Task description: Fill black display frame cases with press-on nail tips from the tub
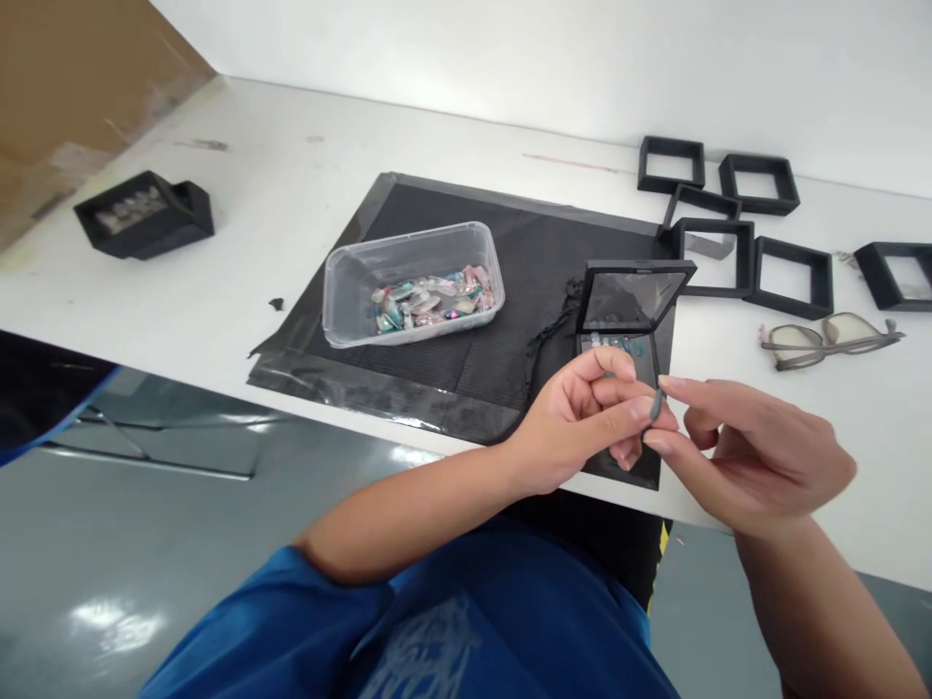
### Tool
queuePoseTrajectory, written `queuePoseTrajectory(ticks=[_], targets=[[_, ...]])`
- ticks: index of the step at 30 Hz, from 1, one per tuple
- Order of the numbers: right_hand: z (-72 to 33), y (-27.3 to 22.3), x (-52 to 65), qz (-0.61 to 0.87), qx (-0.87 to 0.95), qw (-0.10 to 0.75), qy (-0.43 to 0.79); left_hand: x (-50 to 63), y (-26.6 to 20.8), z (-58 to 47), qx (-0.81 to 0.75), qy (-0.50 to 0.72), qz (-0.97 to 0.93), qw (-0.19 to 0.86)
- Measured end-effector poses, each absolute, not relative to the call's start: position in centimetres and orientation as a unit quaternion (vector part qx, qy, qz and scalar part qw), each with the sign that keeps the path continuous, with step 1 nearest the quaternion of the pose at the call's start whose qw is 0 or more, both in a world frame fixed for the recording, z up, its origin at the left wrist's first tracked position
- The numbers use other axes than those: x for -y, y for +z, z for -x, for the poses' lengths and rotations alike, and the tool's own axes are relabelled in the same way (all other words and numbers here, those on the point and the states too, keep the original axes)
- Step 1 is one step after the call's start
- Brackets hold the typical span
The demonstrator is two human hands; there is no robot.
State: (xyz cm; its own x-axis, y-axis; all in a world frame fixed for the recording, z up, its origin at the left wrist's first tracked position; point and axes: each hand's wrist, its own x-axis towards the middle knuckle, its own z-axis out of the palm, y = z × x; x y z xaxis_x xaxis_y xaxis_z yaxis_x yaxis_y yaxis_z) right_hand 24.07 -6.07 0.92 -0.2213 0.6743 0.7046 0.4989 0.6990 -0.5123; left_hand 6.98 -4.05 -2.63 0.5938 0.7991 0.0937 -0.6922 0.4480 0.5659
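In the head view, a small dark grey, slightly elongated piece point(656, 404) is pinched between both hands; its kind cannot be made out. My left hand point(582, 417) is closed, with the thumb pressing on the piece. My right hand point(749, 442) reaches it from the right, thumb and index finger at its two ends. Just behind my fingers stands an opened black case point(638, 264) with a clear window in its raised lid. Small teal and clear nail-like pieces point(618, 344) lie inside it, partly hidden by my left hand.
A clear plastic tub point(349, 291) of colourful nail-like pieces stands on a black mat point(451, 383). Several black frames point(793, 277) sit at the back right, near eyeglasses point(830, 340). Stacked black boxes point(146, 216) are at far left. The white table's point(248, 301) front edge lies close to my body.
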Motion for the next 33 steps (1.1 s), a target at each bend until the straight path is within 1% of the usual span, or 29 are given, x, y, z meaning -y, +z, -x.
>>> queuePoseTrajectory(ticks=[9, 12, 17, 19, 23, 27, 29, 31, 33], targets=[[-23.9, 1.3, 5.8, 0.367, 0.77, 0.502, 0.145, 4.1, -2.5, -6.6, -0.097, 0.414, -0.282, 0.86], [-24.0, 1.2, 6.0, 0.36, 0.758, 0.5, 0.212, 4.2, -2.7, -6.4, -0.079, 0.414, -0.282, 0.862], [-24.2, 1.1, 6.2, 0.329, 0.72, 0.482, 0.377, 4.5, -3.1, -6.2, -0.054, 0.402, -0.297, 0.865], [-24.3, 1.0, 6.2, 0.322, 0.707, 0.479, 0.41, 4.5, -3.2, -6.1, -0.055, 0.399, -0.303, 0.864], [-24.7, 0.5, 6.2, 0.342, 0.703, 0.479, 0.4, 4.4, -3.4, -6.0, -0.079, 0.396, -0.305, 0.862], [-24.9, 0.5, 6.2, 0.37, 0.724, 0.477, 0.333, 4.3, -3.2, -6.1, -0.115, 0.384, -0.324, 0.857], [-25.0, 0.8, 6.2, 0.384, 0.736, 0.475, 0.293, 4.4, -3.0, -6.1, -0.148, 0.418, -0.417, 0.793], [-25.3, 1.1, 6.1, 0.405, 0.743, 0.473, 0.246, 4.6, -2.7, -5.8, -0.187, 0.475, -0.528, 0.678], [-25.8, 1.2, 6.0, 0.431, 0.748, 0.463, 0.202, 4.8, -2.6, -5.0, -0.206, 0.528, -0.596, 0.569]])
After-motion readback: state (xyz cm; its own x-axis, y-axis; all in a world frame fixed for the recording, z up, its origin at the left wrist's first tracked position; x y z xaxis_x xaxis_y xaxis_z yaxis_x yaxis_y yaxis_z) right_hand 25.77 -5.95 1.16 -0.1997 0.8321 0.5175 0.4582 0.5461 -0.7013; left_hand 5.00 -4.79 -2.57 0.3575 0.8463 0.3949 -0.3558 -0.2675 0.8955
